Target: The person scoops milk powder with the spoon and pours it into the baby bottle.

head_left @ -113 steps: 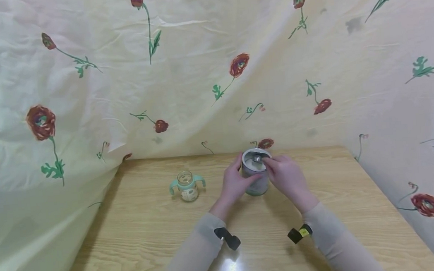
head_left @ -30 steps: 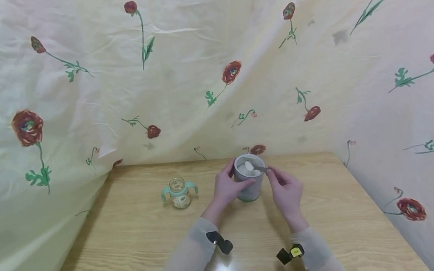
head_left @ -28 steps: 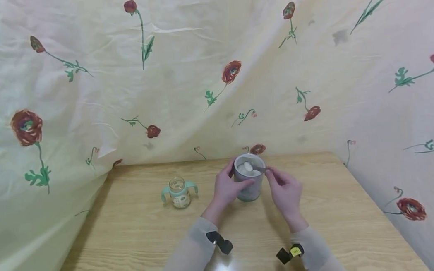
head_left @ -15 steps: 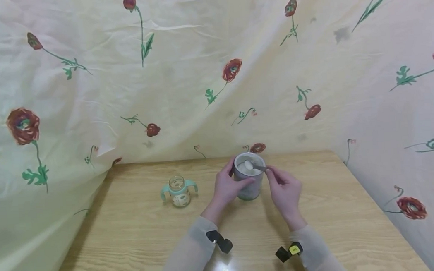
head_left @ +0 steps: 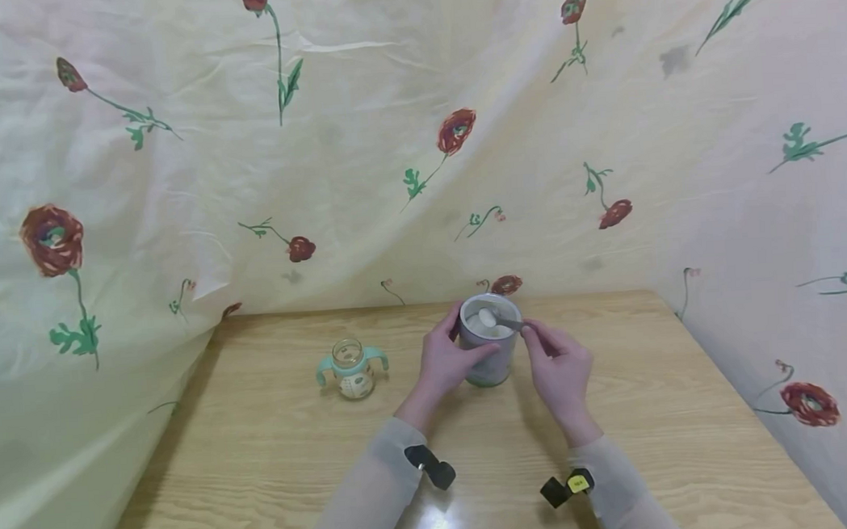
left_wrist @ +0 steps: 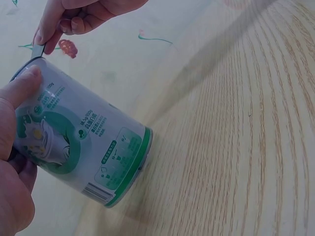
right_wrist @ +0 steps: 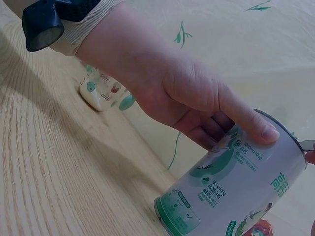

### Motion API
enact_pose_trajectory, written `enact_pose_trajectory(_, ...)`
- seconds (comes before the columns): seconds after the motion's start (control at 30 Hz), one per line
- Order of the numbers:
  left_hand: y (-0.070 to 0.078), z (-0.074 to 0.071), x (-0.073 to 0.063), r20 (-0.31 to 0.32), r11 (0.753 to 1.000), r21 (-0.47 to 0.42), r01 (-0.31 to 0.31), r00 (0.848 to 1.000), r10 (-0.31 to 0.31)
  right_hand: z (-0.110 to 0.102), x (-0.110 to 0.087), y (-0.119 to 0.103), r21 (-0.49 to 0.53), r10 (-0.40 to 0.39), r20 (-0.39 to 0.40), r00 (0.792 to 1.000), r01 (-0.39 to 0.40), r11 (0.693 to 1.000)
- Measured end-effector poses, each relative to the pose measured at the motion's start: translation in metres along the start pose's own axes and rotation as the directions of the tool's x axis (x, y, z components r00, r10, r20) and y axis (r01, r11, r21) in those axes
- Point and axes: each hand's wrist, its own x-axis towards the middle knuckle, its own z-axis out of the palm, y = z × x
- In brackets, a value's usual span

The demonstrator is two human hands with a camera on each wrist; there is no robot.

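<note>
My left hand (head_left: 447, 362) grips a white and green milk powder can (head_left: 489, 361) round its side, thumb across the front. The can is open at the top, with pale powder inside, and in the left wrist view it appears tilted with the camera. My right hand (head_left: 561, 369) pinches the thin handle of a scoop (head_left: 509, 323) at the can's right rim. The scoop's bowl, heaped with white powder, is inside the can's mouth. In the left wrist view, the right hand's fingers (left_wrist: 47, 29) hold the handle above the rim.
A baby bottle (head_left: 354, 378) with two mint green handles and an uncovered top stands left of the can on the wooden table (head_left: 283, 467). A flowered cloth (head_left: 358, 139) hangs behind and along the sides.
Since the earliest frame my right hand has drawn back from the can's mouth, and the scoop has turned from a dipped, metallic-looking bowl to one heaped with powder. Over the last second little moves.
</note>
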Motion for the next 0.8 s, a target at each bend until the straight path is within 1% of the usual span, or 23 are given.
enact_pose_trajectory(0.1, 0.0, 0.0, 0.0, 0.0, 1.0, 0.005, 0.002, 1.0, -0.002, -0.001, 0.0, 0.0, 0.016, 0.024, 0.011, 1.0, -0.024, 1.0)
enact_pose_trajectory(0.2, -0.001, 0.0, 0.0, -0.002, 1.0, 0.01, 0.009, 1.0, -0.009, -0.002, 0.001, -0.003, 0.038, 0.064, 0.024, 0.998, -0.065, 0.997)
enact_pose_trajectory(0.3, -0.002, 0.001, 0.0, -0.003, 1.0, 0.004, 0.018, 1.0, -0.018, -0.003, 0.001, -0.004, 0.065, 0.14, 0.032, 0.99, -0.142, 0.988)
enact_pose_trajectory(0.33, -0.002, 0.001, 0.001, -0.004, 1.0, 0.002, 0.019, 1.0, -0.019, -0.003, 0.0, 0.002, 0.069, 0.172, 0.034, 0.985, -0.174, 0.982)
enact_pose_trajectory(0.4, -0.003, 0.001, 0.0, -0.007, 1.0, -0.001, 0.022, 1.0, -0.022, -0.002, -0.002, 0.013, 0.086, 0.256, 0.044, 0.966, -0.259, 0.962)
enact_pose_trajectory(0.47, -0.003, 0.002, 0.0, -0.008, 1.0, -0.002, 0.025, 1.0, -0.025, -0.002, -0.004, 0.024, 0.099, 0.338, 0.059, 0.939, -0.343, 0.934)
enact_pose_trajectory(0.53, -0.003, 0.002, 0.0, -0.01, 1.0, -0.001, 0.028, 1.0, -0.028, -0.003, -0.006, 0.035, 0.109, 0.4, 0.075, 0.914, -0.406, 0.907)
enact_pose_trajectory(0.57, -0.003, 0.002, -0.001, -0.01, 1.0, -0.001, 0.03, 1.0, -0.03, -0.003, -0.006, 0.034, 0.117, 0.421, 0.084, 0.903, -0.429, 0.896)
enact_pose_trajectory(0.63, -0.003, 0.002, -0.001, -0.009, 1.0, -0.002, 0.031, 0.999, -0.031, -0.004, -0.006, 0.035, 0.123, 0.434, 0.094, 0.896, -0.443, 0.888)
enact_pose_trajectory(0.8, -0.003, 0.001, -0.001, -0.01, 1.0, -0.005, 0.024, 1.0, -0.024, -0.004, -0.006, 0.035, 0.117, 0.407, 0.093, 0.909, -0.416, 0.902)
